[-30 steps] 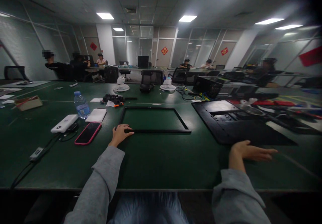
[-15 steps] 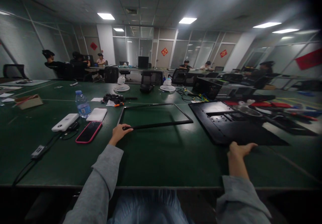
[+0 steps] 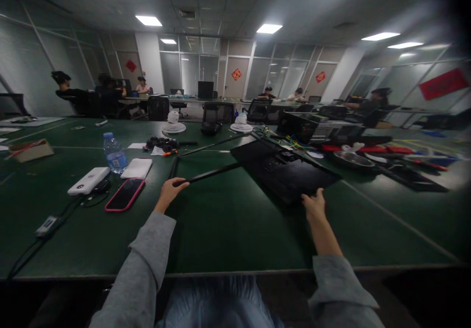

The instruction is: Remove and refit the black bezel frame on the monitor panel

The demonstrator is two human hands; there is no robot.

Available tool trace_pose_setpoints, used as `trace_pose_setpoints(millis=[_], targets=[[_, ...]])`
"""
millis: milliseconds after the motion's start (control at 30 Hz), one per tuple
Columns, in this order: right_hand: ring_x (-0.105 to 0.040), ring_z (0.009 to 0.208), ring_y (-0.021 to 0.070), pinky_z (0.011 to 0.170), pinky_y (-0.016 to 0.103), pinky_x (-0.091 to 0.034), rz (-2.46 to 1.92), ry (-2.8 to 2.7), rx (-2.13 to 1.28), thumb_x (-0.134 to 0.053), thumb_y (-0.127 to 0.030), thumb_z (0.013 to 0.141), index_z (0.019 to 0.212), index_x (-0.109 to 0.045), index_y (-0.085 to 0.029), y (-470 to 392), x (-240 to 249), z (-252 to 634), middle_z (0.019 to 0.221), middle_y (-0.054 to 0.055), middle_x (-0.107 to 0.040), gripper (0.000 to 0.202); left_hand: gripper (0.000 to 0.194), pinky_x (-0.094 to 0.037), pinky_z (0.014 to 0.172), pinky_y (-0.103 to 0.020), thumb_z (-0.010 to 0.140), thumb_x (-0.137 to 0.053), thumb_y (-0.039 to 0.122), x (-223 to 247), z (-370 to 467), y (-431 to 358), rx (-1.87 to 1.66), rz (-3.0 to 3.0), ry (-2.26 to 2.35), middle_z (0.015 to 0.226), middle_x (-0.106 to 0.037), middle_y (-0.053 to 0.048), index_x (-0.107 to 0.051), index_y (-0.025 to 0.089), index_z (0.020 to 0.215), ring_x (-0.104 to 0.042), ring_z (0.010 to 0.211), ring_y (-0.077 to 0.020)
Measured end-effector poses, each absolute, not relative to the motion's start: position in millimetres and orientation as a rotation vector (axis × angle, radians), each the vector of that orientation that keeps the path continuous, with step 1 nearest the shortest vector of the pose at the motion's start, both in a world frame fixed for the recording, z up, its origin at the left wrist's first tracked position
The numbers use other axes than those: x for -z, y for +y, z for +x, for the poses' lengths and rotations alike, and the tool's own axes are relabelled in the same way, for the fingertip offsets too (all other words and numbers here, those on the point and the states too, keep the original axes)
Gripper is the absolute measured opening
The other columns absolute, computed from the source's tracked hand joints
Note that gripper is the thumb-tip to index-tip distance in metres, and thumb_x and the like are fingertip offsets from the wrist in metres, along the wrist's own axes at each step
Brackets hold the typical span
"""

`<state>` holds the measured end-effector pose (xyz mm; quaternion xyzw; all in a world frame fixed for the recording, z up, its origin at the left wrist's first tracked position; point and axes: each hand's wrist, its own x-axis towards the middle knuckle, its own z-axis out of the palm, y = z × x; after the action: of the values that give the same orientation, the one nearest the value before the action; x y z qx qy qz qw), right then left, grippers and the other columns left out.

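Note:
A thin black rectangular frame (image 3: 215, 171) is tilted over the green table, its near left corner pinched in my left hand (image 3: 171, 192). Its right end rises and overlaps the far left part of a black panel (image 3: 294, 176). My right hand (image 3: 314, 204) grips the near edge of this panel, thumb on top, fingers mostly hidden beneath. The panel has a raised fitting near its middle and is slightly tilted.
On the left are a phone with a pink edge (image 3: 125, 195), a white power bank (image 3: 89, 180) with cables, a notepad (image 3: 137, 168) and a water bottle (image 3: 115, 153). Small white fans (image 3: 173, 123) stand behind. A metal bowl (image 3: 353, 159) and tools lie right.
The black panel has moved left and turned, together with my right hand. The frame's right end has lifted and swung away from me, while my left hand still holds its corner.

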<state>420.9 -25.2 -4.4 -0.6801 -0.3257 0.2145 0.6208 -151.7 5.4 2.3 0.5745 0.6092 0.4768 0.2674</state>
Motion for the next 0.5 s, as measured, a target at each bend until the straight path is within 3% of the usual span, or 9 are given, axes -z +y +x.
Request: trace_pose_setpoints(millis=[167,333,433,500], targets=[[-0.064,0.068,0.0204,0.058,0.028,-0.055,-1.493,-0.751,-0.79,-0.077,-0.025,0.066,0.173,-0.022,-0.016,-2.0,-2.4,391.9,0.094,0.009,-0.073,0.12,0.04,-0.057,0.096,-0.041,0.074,-0.082,0.052,0.7,-148.7,6.5,-1.371,1.562,1.622,0.104,-0.082,-0.009,-0.083,0.021,0.1,-0.074,0.104,-0.0281],[-0.074,0.075,0.0273,0.069,0.035,-0.06,-1.399,-0.839,-1.139,-0.072,-0.016,0.066,0.17,-0.031,-0.019,23.6,-7.5,375.6,0.087,0.01,-0.078,0.112,0.041,-0.055,0.103,-0.045,0.077,-0.079,0.053,11.4,-147.6,14.9,-1.398,1.688,1.696,0.11,-0.081,-0.01,-0.083,0.022,0.103,-0.074,0.109,-0.0291],[-0.076,0.078,0.0285,0.075,0.04,-0.061,-1.417,-1.009,-1.176,-0.072,-0.022,0.067,0.16,-0.05,-0.028,32.8,-11.5,372.4,0.095,0.009,-0.081,0.096,0.035,-0.054,0.104,-0.046,0.077,-0.082,0.05,9.0,-146.0,10.2,-1.391,1.777,1.783,0.11,-0.08,-0.009,-0.084,0.025,0.1,-0.073,0.108,-0.0284],[-0.077,0.079,0.0291,0.077,0.044,-0.061,-1.416,-1.188,-1.018,-0.074,-0.029,0.068,0.147,-0.064,-0.032,40.1,-11.7,372.9,0.099,0.009,-0.081,0.08,0.031,-0.054,0.104,-0.047,0.077,-0.084,0.048,4.7,-145.1,4.8,-1.378,1.824,1.82,0.108,-0.08,-0.009,-0.084,0.026,0.098,-0.073,0.107,-0.0283]])
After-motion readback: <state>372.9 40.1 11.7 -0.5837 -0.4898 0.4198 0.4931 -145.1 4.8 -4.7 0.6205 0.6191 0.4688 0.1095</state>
